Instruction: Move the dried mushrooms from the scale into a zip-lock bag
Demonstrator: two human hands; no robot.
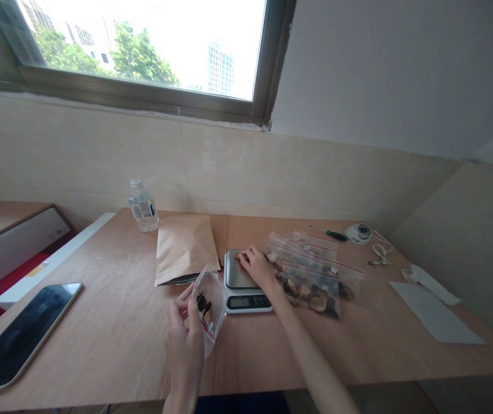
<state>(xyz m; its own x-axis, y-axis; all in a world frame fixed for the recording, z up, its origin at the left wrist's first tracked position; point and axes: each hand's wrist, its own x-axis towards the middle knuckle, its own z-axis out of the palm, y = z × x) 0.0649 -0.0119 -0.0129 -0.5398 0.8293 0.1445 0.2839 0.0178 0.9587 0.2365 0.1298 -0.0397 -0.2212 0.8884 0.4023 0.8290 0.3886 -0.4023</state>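
Note:
My left hand [186, 328] grips a small clear zip bag [217, 299] by its side. The bag's mouth gapes, and dark and tan dried pieces [204, 309] show inside it. Just right of the bag stands a kitchen scale [240, 276] with a steel plate and a small display. My right hand [255, 265] reaches over that plate, its fingers closed at a brown dried piece [237, 256]. Fingers partly cover the piece. Beside my right forearm lie several filled zip bags [313, 290], holding what look like dried mushrooms.
A brown paper pouch [186, 244] lies left of the scale, with a water bottle [143, 207] behind it. A tablet [22, 336] rests at the left edge. To the right are a screwdriver [336, 235], a dome camera [359, 233] with its cable, and a white sheet [436, 316].

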